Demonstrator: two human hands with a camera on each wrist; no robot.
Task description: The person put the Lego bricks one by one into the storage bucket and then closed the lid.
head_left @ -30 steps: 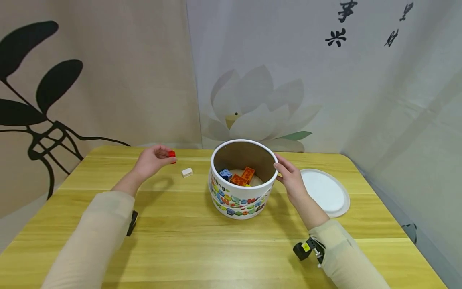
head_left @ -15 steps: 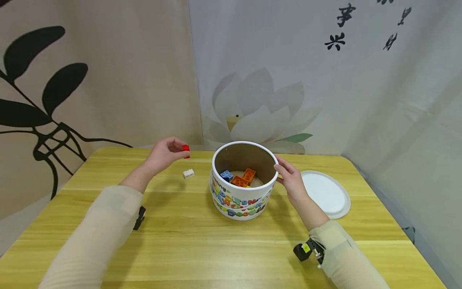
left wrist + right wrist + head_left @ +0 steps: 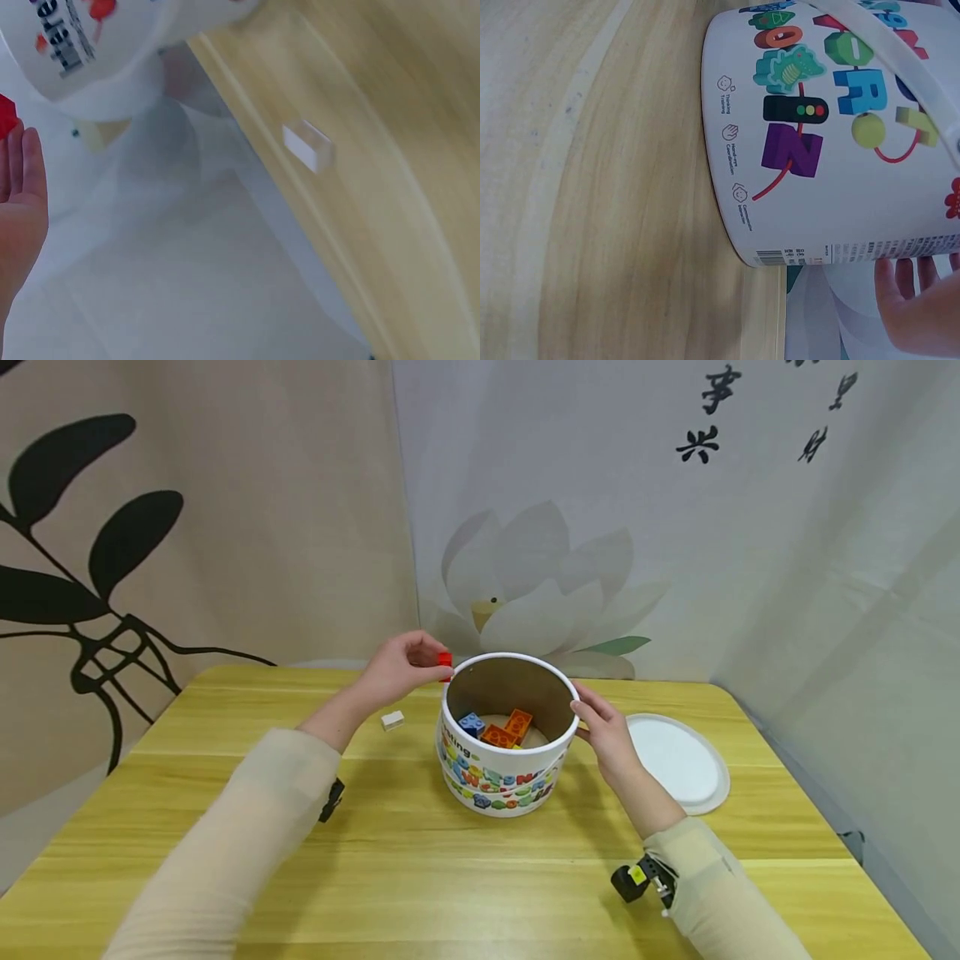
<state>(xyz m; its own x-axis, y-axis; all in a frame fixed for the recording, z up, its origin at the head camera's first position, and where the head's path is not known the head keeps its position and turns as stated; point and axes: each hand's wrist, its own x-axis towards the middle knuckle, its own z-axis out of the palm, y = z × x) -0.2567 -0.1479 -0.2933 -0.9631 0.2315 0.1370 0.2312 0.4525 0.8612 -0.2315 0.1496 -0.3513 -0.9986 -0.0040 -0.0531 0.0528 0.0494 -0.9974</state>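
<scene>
In the head view my left hand [image 3: 405,670] pinches a red toy brick [image 3: 446,666] right at the left rim of a white printed bucket [image 3: 498,781]. The same red brick [image 3: 6,116] shows at the edge of the left wrist view, at the fingertips. My right hand [image 3: 606,731] grips the bucket's right rim, thumb on the near side. Inside the bucket lie a blue brick [image 3: 471,723], some orange bricks [image 3: 518,723] and a bit of yellow. In the right wrist view, fingers [image 3: 906,281] lie against the bucket wall [image 3: 780,202].
A white brick [image 3: 392,720] lies on the wooden table [image 3: 450,885], left of the bucket. A round white lid [image 3: 675,760] lies flat to the right, behind my right forearm. A printed curtain [image 3: 300,510] hangs behind the table's far edge.
My left hand has carried the red brick to the right, from beyond the white brick up to the bucket's rim. The right hand and bucket stay in place.
</scene>
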